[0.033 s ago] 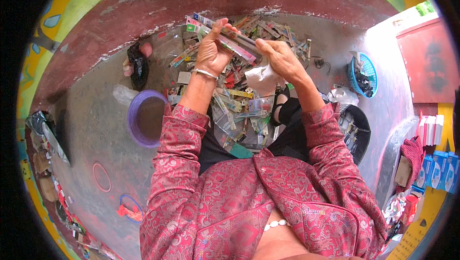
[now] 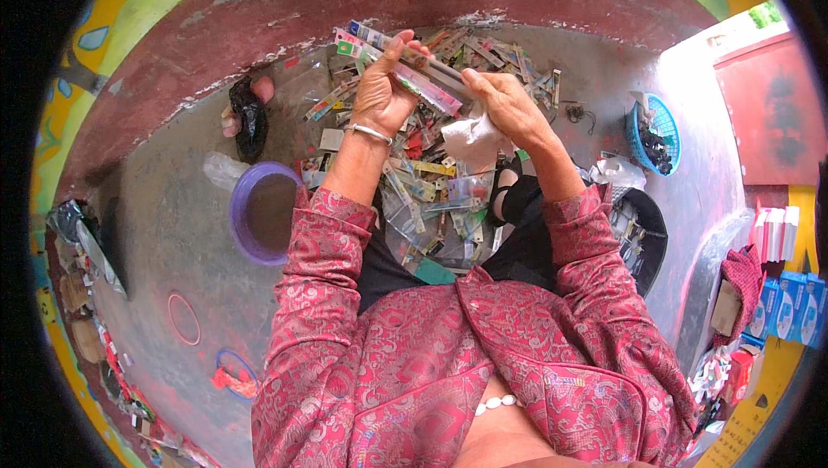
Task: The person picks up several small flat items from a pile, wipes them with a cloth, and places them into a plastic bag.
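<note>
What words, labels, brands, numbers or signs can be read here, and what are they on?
No text is clear enough to quote.
Pink slim package in the left hand: print too small.
Packages heaped on the floor: print too small.
Blue boxes at right: print too small.
Yellow wall, lower right: writing too blurred.

Glossy plastic covered the slim pink packet (image 2: 429, 94), the crumpled white wad (image 2: 470, 137) looked matt, the bangle (image 2: 371, 132) shiny metal, and the purple basin (image 2: 236, 219) smooth plastic.
</note>
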A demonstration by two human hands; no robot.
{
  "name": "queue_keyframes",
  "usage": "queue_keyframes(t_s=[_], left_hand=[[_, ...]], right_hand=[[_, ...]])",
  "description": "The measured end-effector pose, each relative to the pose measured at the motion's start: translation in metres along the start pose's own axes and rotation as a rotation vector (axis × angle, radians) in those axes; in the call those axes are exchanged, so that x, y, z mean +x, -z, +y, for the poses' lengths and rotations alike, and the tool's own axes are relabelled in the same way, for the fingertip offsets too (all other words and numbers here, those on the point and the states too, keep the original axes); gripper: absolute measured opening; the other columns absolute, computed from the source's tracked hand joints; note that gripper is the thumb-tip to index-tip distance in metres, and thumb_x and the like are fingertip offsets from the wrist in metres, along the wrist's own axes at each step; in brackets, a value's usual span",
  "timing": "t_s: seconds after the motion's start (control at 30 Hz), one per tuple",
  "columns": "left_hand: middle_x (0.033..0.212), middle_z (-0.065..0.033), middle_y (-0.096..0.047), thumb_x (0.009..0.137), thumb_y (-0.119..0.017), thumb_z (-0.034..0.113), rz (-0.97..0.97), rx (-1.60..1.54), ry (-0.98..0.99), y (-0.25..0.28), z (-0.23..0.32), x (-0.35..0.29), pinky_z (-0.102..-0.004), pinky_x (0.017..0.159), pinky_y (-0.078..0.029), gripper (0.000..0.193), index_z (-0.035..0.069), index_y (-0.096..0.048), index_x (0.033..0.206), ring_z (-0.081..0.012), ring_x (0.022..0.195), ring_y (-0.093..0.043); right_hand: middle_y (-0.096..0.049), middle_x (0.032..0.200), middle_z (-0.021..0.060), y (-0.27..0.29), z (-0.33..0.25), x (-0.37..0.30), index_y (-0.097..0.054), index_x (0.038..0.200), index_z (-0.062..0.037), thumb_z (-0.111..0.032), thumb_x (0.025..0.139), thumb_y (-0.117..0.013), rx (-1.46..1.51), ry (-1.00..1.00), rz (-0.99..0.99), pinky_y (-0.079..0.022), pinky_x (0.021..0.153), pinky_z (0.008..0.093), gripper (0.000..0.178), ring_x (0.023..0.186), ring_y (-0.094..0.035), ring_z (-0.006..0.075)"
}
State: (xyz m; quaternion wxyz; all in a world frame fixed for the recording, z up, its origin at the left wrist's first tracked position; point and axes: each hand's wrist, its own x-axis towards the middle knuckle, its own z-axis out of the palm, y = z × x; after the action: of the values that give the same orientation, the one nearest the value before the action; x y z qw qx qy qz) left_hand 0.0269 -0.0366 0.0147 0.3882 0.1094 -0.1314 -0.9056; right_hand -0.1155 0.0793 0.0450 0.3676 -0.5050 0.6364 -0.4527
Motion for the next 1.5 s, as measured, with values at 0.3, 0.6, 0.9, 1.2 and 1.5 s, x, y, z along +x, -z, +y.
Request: queue_keyframes(t_s=[0.3,0.6,0.9,1.2,1.5], left_hand=[[0.123,-0.0202,-0.046,0.076,-0.047,0.002,-0.228,-0.052,0.075,-0.011,0.0,-0.003,-0.0433,0.101,-0.032,0.049,-0.003,-0.038,0.123,-0.0334,0.116,-0.042],[0.126,-0.0195,-0.042,0.089,-0.044,0.019,-0.103,0.145,0.155,-0.007,-0.002,-0.002,-0.0495,0.1,-0.031,0.039,0.0,-0.037,0.122,-0.0342,0.119,-0.039],[0.113,-0.0156,-0.053,0.09,-0.043,0.017,0.097,0.297,0.087,0.007,-0.035,0.003,-0.0434,0.092,-0.041,0.027,0.0,-0.047,0.111,-0.0287,0.104,-0.052],[0.119,-0.0179,-0.048,0.093,-0.034,0.027,0.176,0.205,-0.023,0.008,0.002,0.002,-0.05,0.096,-0.036,0.037,-0.002,-0.043,0.114,-0.0346,0.111,-0.046],[0.116,-0.0196,-0.05,0.092,-0.04,0.023,-0.017,0.136,0.055,0.004,0.008,0.0,-0.0465,0.093,-0.04,0.035,-0.003,-0.042,0.115,-0.0321,0.108,-0.049]], right_hand=[[-0.052,0.065,0.0002,0.011,0.004,0.003,-0.06,0.082,0.0073,-0.039,0.087,-0.047,-0.05,-0.189,0.013,-0.037,0.054,0.0266,0.048,0.06,-0.043,0.009],[-0.059,0.069,0.0066,0.023,-0.002,0.006,-0.065,0.081,0.0036,-0.041,0.086,-0.048,-0.048,-0.317,0.022,-0.04,0.06,0.0276,0.047,0.063,-0.049,0.0131],[-0.052,0.079,0.0119,-0.005,-0.019,0.023,-0.056,0.08,-0.0055,-0.02,0.074,-0.063,-0.464,0.61,0.697,-0.044,0.066,0.0365,0.017,0.074,-0.053,0.0286],[-0.051,0.085,0.0103,-0.008,0.016,0.011,-0.054,0.08,-0.0069,-0.011,0.073,-0.059,-0.977,0.567,0.147,-0.044,0.069,0.0383,0.01,0.083,-0.053,0.0288],[-0.062,0.083,0.0073,0.038,0.019,0.019,-0.06,0.095,0.0016,-0.031,0.084,-0.055,0.256,-0.221,0.149,-0.047,0.064,0.0285,0.034,0.07,-0.058,0.0168]])
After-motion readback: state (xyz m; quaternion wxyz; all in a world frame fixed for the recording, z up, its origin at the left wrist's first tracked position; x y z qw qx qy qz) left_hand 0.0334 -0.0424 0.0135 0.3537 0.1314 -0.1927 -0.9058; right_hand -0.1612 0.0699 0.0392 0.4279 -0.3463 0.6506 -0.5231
